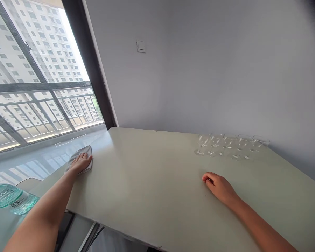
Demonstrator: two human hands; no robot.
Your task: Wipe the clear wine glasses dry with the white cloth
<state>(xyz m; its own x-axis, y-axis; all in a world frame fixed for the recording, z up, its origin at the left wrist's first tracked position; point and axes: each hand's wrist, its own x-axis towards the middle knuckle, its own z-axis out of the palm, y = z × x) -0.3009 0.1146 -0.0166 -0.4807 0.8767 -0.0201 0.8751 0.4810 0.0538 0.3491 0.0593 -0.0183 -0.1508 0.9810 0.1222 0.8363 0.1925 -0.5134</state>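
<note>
Here's the tabletop (147, 182), and well ahead of the right fingers (207, 177) stand five glasses (229, 146), upright in a row. The left hand (80, 162) is down flat, fingers spread wide on one gray cloth (86, 152), pressing it to the tabletop. The right hand (220, 187) rests empty, fingers curled narrow. One bottle (13, 199) sits off left of the left fingers.

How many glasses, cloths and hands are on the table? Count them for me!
Glasses: 5
Cloth: 1
Hands: 2 (left hand, right hand)
Total: 8
</note>
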